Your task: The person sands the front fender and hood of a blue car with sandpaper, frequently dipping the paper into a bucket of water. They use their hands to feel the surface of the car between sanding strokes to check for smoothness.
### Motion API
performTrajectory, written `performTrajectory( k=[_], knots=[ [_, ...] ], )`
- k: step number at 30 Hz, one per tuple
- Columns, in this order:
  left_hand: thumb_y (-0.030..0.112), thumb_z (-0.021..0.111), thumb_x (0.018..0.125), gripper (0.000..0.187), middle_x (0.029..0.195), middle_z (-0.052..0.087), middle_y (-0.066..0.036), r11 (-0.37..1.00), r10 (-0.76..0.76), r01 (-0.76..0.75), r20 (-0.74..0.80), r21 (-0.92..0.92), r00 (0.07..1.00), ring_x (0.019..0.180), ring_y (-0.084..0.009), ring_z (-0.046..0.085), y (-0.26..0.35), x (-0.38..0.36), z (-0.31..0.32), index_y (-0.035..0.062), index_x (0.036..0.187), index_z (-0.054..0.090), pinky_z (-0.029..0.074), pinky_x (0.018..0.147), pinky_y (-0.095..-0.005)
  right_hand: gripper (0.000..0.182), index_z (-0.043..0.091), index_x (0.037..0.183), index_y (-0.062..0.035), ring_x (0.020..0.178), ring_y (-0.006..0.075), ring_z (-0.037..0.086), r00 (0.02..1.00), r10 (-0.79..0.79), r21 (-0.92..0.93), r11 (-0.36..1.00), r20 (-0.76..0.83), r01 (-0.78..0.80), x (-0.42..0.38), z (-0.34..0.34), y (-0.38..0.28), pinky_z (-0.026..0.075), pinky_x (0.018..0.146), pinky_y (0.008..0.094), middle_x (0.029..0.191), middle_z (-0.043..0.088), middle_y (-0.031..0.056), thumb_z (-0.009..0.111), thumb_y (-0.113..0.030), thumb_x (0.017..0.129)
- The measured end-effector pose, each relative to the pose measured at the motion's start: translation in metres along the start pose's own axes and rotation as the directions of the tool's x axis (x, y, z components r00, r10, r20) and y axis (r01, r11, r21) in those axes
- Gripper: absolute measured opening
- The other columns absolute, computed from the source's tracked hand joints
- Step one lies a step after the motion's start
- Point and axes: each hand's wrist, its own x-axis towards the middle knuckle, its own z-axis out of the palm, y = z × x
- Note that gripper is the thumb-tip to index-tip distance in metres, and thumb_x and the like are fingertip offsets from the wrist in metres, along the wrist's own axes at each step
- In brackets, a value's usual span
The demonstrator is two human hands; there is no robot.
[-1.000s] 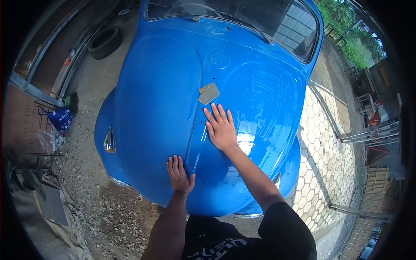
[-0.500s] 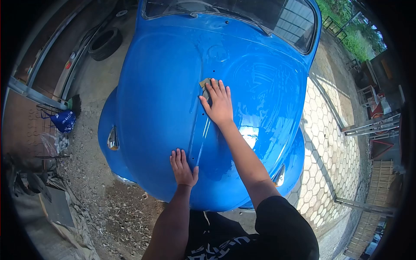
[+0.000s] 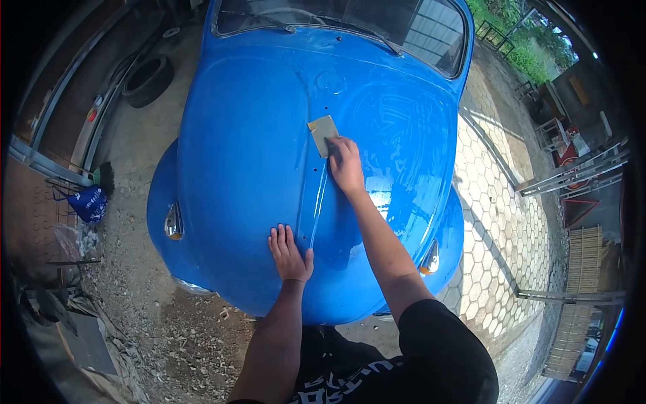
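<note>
The wet-looking blue hood point(image 3: 242, 135) of a rounded car fills the middle of the view. On its centre ridge lies a small tan-grey sheet of sandpaper point(image 3: 323, 136). My right hand point(image 3: 346, 163) is at the sheet's lower right edge, its fingers curled and closed on that edge; the fingertips are partly hidden. Lower down, my left hand point(image 3: 291, 254) rests flat on the hood just left of the ridge, fingers stretched out and holding nothing. Small dark holes mark the ridge.
Beyond the hood is the windshield point(image 3: 350, 27) with wipers. A loose tire point(image 3: 148, 81) and a blue bag point(image 3: 89, 203) are at the left. Chrome-trimmed lamps point(image 3: 173, 221) sit on both fenders. Hexagonal paving point(image 3: 498, 249) and a metal post lie to the right.
My right hand has gone from lying flat over the sandpaper to curled fingers at its lower right edge, uncovering most of the sheet. My left hand stays on the hood. The view has shifted slightly.
</note>
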Motion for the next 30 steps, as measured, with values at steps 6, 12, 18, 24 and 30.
performTrajectory(
  k=[6, 12, 18, 24, 30],
  knots=[
    [0.057, 0.045, 0.103, 0.088, 0.167, 0.030, -0.030, 1.000, 0.025, -0.025, 0.019, 0.006, 1.000, 0.160, -0.0476, 0.018, 0.005, -0.001, -0.005, -0.0086, 0.161, 0.032, 0.010, 0.131, -0.0617, 0.024, 0.077, 0.115, -0.0033, 0.125, 0.0361, 0.065, 0.994, -0.046, 0.012, 0.999, -0.096, 0.047, -0.034, -0.002, -0.004, 0.053, 0.108, 0.0449, 0.109, 0.072, 0.0134, 0.068, 0.006, 0.095],
    [0.055, 0.050, 0.104, 0.092, 0.171, 0.020, -0.030, 0.998, 0.066, -0.064, 0.127, -0.019, 0.990, 0.162, -0.0475, 0.009, -0.004, -0.002, -0.007, -0.0084, 0.165, 0.023, 0.003, 0.132, -0.0601, 0.035, 0.073, 0.127, -0.0051, 0.133, 0.0410, 0.060, 0.999, -0.012, -0.204, 0.979, 0.053, 0.023, -0.179, -0.048, -0.026, 0.047, 0.117, 0.0513, 0.109, 0.066, 0.0186, 0.064, 0.005, 0.094],
    [0.041, 0.057, 0.106, 0.081, 0.172, 0.016, -0.030, 0.989, 0.137, -0.122, 0.208, -0.084, 0.968, 0.162, -0.0473, 0.007, -0.007, 0.005, -0.027, -0.0065, 0.163, 0.026, 0.004, 0.131, -0.0602, 0.045, 0.071, 0.134, -0.0071, 0.141, 0.0407, 0.053, 0.984, 0.070, -0.286, 0.958, 0.166, -0.020, -0.270, -0.089, -0.045, 0.041, 0.122, 0.0543, 0.125, 0.064, 0.0177, 0.064, 0.001, 0.090],
    [0.024, 0.047, 0.110, 0.047, 0.166, 0.039, -0.023, 0.937, 0.227, -0.223, -0.017, -0.268, 0.974, 0.159, -0.0435, 0.025, 0.037, 0.108, -0.007, -0.0036, 0.148, 0.051, 0.019, 0.131, -0.0559, 0.055, 0.050, 0.156, -0.0078, 0.158, 0.0345, 0.034, 0.996, 0.044, -0.341, 0.940, 0.081, -0.014, -0.158, -0.047, -0.072, 0.026, 0.130, 0.0519, 0.165, 0.043, 0.0148, 0.057, -0.014, 0.102],
    [0.027, 0.041, 0.111, 0.049, 0.166, 0.042, -0.020, 0.966, 0.162, -0.175, -0.079, -0.190, 0.984, 0.160, -0.0377, 0.028, 0.065, 0.174, 0.019, -0.0018, 0.149, 0.054, 0.022, 0.132, -0.0498, 0.061, 0.033, 0.168, -0.0084, 0.163, 0.0259, 0.026, 0.984, 0.137, -0.461, 0.885, 0.117, -0.068, -0.119, 0.003, -0.038, 0.018, 0.132, 0.0477, 0.174, 0.032, 0.0120, 0.037, -0.033, 0.112]
  ],
)
